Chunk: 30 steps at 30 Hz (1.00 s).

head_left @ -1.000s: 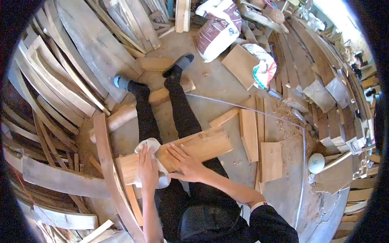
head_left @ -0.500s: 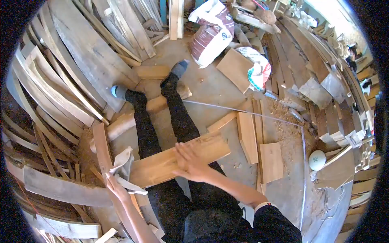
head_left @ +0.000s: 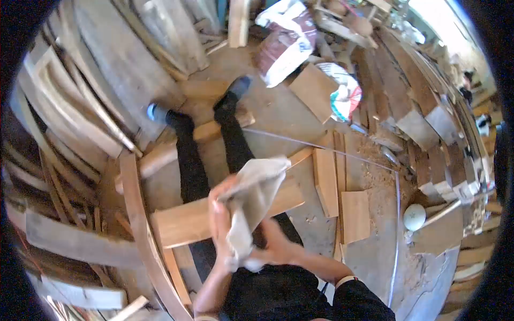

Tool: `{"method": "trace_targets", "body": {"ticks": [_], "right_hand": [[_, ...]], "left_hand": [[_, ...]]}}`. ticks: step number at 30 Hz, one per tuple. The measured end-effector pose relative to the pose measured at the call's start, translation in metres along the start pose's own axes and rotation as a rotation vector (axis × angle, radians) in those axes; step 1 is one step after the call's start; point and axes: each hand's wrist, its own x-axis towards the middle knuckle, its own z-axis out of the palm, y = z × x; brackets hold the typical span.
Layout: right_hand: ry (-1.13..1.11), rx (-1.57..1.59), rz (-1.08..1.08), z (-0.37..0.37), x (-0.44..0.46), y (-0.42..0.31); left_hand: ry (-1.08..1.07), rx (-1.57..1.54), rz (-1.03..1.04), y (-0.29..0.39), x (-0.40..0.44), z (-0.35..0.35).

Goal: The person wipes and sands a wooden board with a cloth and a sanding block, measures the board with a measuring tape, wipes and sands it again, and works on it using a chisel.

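Raised above the lap, a pale cloth [head_left: 254,195] hangs folded and slightly blurred between the hands. My left hand [head_left: 220,216] holds it from the left side, fingers pressed against it. Close to its lower right edge is my right hand [head_left: 273,243], whose fingers are partly hidden behind the cloth, so its grip cannot be made out. Beneath both hands a light wooden board [head_left: 184,222] lies across the thighs, its middle covered by the cloth and my left hand.
Long planks [head_left: 142,224] lean and stack at the left, and more boards [head_left: 423,117] are piled at the right. Short wood pieces [head_left: 355,216] lie on the floor beside a white line. Beyond the feet stand a brown-and-white sack [head_left: 286,45] and a cardboard piece [head_left: 313,91]. A round pale object [head_left: 414,217] sits at the right.
My left hand has swung from the board's left end up and rightward with the cloth. My right hand has left the board's top and moved down toward the body, beside the cloth.
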Motion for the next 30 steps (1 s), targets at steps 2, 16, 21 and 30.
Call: {"method": "trace_targets", "body": {"ticks": [2, 16, 21, 30], "right_hand": [[0.328, 0.058, 0.338, -0.018, -0.003, 0.003], [0.662, -0.928, -0.034, -0.113, 0.106, 0.127], [0.548, -0.887, 0.169, -0.116, 0.094, 0.14], [0.43, -0.945, 0.244, -0.124, 0.094, 0.153]], "left_hand": [[-0.036, -0.303, 0.003, -0.021, 0.005, 0.015], [-0.398, 1.353, -0.043, -0.096, -0.064, -0.075], [0.014, 1.459, -0.227, -0.093, -0.069, -0.163], [-0.349, 1.058, 0.072, -0.117, -0.045, -0.033]]}}
